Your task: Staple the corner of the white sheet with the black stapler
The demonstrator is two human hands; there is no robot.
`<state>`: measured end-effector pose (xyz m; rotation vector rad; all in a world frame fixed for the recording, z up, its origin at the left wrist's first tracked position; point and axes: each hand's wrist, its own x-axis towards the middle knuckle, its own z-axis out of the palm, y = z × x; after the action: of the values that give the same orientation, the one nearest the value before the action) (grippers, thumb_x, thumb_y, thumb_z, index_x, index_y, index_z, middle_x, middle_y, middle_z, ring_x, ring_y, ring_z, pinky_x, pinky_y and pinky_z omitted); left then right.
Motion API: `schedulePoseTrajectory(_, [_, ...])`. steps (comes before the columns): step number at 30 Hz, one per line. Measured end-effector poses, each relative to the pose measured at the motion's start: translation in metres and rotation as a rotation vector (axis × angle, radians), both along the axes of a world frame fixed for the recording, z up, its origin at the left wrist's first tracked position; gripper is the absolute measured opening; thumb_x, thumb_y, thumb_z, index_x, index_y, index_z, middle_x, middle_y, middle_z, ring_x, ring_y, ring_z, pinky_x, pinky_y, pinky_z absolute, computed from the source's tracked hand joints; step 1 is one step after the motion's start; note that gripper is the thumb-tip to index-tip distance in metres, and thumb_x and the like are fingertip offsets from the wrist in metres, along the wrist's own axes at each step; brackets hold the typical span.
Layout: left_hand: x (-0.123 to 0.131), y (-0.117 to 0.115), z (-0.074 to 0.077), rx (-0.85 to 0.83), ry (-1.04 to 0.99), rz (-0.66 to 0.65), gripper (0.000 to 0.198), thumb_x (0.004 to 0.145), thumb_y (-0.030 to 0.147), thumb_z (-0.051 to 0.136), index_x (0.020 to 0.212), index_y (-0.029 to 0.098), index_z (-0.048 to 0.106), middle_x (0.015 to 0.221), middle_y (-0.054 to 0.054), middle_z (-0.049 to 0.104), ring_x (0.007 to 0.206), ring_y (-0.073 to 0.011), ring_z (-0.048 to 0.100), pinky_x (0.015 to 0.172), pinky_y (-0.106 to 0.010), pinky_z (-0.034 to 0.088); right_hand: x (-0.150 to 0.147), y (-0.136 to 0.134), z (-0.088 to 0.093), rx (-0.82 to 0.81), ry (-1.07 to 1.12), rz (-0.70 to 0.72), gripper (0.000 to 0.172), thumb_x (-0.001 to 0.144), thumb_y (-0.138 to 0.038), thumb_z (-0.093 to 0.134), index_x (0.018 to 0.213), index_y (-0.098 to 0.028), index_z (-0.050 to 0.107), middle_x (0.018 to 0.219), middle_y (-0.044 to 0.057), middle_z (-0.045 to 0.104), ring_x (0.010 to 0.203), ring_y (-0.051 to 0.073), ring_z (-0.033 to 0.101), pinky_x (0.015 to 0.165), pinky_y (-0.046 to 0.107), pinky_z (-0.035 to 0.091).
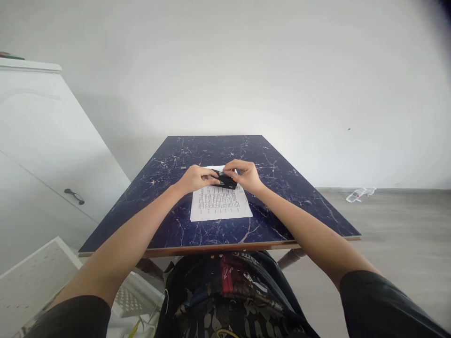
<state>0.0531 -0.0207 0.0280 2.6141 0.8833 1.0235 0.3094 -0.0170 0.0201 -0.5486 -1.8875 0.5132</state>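
2 short black sleeves (79, 315), bare left hand (195, 179), right hand (247, 175)

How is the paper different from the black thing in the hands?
The paper is white with printed lines; the black thing, maybe a stapler, is dark with an orange spot. The paper is thin; the black thing is chunky. The paper lies flat on the table; the black thing is gripped by the left hand and right hand. Both are near the table's middle.
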Motion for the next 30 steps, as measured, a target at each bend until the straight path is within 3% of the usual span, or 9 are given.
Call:
schedulePoseTrajectory(3, [-0.02,0.014,0.0,0.032,-0.067,0.346,0.033,0.102,0.044,0.059,0.1,0.02,0.082,0.075,-0.006,0.077,0.059,-0.0168,0.064,0.06,-0.029,0.05,0.026,0.03,-0.008,-0.25,0.078,-0.289,0.015,0.085,-0.035,0.079,0.093,-0.022,0.082,0.09,0.006,0.081,0.081,0.022,0.075,0.079,0.038,0.064])
schedulePoseTrajectory(6, [-0.051,0.037,-0.009,0.013,0.089,0.73,0.029,0.099,0.028,0.056,0.114,0.018,0.079,0.095,-0.01,0.08,0.086,-0.024,0.073,0.084,-0.034,0.057,0.066,0.063,-0.023,-0.507,0.079,-0.557,0.007,0.076,-0.024,0.081,0.078,-0.018,0.079,0.071,0.005,0.076,0.066,0.021,0.073,0.072,0.035,0.063])
schedulePoseTrajectory(9, [-0.08,0.057,-0.023,-0.07,0.378,0.873,0.042,0.094,0.026,0.062,0.132,0.013,0.073,0.134,-0.019,0.072,0.125,-0.0341,0.066,0.107,-0.043,0.052,0.104,0.087,-0.038,-0.617,0.014,-0.745,0.007,0.069,-0.019,0.083,0.074,-0.018,0.079,0.068,0.005,0.075,0.067,0.021,0.072,0.072,0.032,0.061])
schedulePoseTrajectory(12, [-0.093,0.068,-0.032,-0.186,0.486,0.849,0.04,0.096,0.025,0.058,0.131,0.017,0.076,0.134,-0.017,0.073,0.126,-0.034,0.067,0.11,-0.043,0.05,0.124,0.098,-0.046,-0.611,-0.049,-0.892,0.011,0.066,-0.022,0.084,0.076,-0.018,0.081,0.072,0.006,0.077,0.072,0.021,0.071,0.074,0.031,0.06])
schedulePoseTrajectory(18, [-0.093,0.07,-0.031,-0.184,0.393,0.805,0.023,0.089,0.02,0.067,0.106,0.023,0.082,0.109,-0.012,0.081,0.105,-0.031,0.075,0.098,-0.041,0.056,0.123,0.101,-0.047,-0.591,-0.019,-0.951,0.024,0.076,-0.023,0.07,0.094,-0.014,0.084,0.085,0.01,0.081,0.082,0.023,0.074,0.08,0.03,0.059])
schedulePoseTrajectory(21, [-0.09,0.067,-0.029,-0.186,0.294,0.768,0.013,0.084,0.019,0.072,0.095,0.023,0.078,0.101,-0.011,0.081,0.097,-0.029,0.076,0.094,-0.04,0.057,0.119,0.099,-0.044,-0.591,-0.047,-0.914,0.026,0.083,-0.026,0.062,0.093,-0.014,0.083,0.085,0.01,0.082,0.083,0.022,0.074,0.083,0.029,0.058])
schedulePoseTrajectory(24, [-0.082,0.061,-0.024,-0.192,0.177,0.7,0.004,0.084,0.023,0.074,0.087,0.023,0.072,0.091,-0.008,0.081,0.088,-0.0255,0.076,0.09,-0.038,0.057,0.116,0.098,-0.043,-0.633,-0.084,-0.84,0.028,0.085,-0.026,0.061,0.098,-0.014,0.083,0.091,0.009,0.083,0.068,0.018,0.072,0.076,0.027,0.057])
schedulePoseTrajectory(26, [-0.073,0.055,-0.02,-0.23,0.083,0.619,0.007,0.085,0.027,0.074,0.086,0.022,0.069,0.083,-0.006,0.08,0.08,-0.0231,0.076,0.086,-0.036,0.058,0.116,0.099,-0.045,-0.637,-0.093,-0.832,0.028,0.084,-0.024,0.062,0.099,-0.015,0.083,0.096,0.009,0.084,0.065,0.017,0.07,0.075,0.026,0.056])
schedulePoseTrajectory(30, [-0.053,0.041,-0.011,-0.309,-0.086,0.432,0.016,0.089,0.035,0.073,0.089,0.021,0.066,0.08,-0.007,0.08,0.075,-0.0224,0.077,0.083,-0.037,0.06,0.118,0.103,-0.049,-0.606,-0.147,-0.832,0.026,0.08,-0.02,0.063,0.095,-0.016,0.085,0.095,0.008,0.084,0.076,0.018,0.074,0.084,0.026,0.056])
